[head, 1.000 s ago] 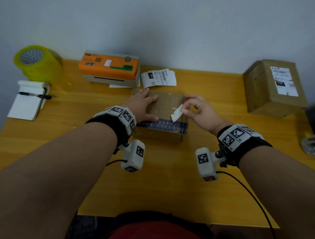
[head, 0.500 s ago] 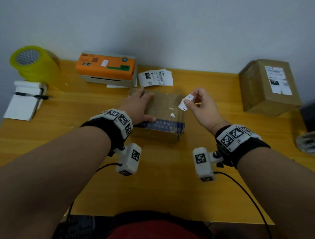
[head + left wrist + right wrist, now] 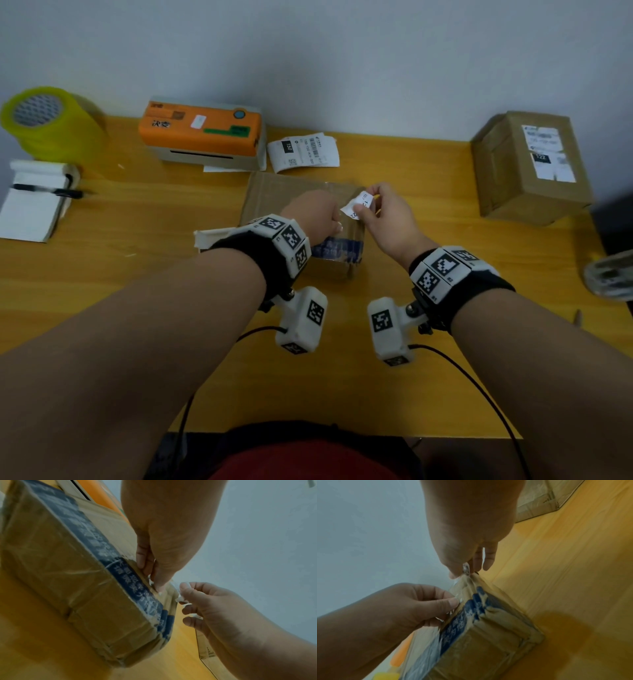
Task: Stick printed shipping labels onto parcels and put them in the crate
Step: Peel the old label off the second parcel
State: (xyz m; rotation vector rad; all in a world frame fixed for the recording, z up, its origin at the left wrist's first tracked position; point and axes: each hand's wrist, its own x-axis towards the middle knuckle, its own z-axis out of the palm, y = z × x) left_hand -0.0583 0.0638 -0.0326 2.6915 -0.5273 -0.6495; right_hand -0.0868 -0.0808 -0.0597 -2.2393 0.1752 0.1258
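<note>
1. Head view: a yellow wooden table (image 3: 144, 270) meets a pale wall (image 3: 342, 51). The parcel (image 3: 274, 195) lies centre; the right hand (image 3: 383, 219) pinches a small label (image 3: 358, 205), and the left hand (image 3: 313, 219), fingers curled, picks at the parcel's top.
2. Left wrist view: the left hand's fingertips (image 3: 159, 586) pinch at the taped edge.
3. Right wrist view: the table runs beneath.

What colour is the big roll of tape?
The tape roll is yellow-green, seen best in the head view.

Head looks down; wrist views share parcel (image 3: 301, 195).
</note>
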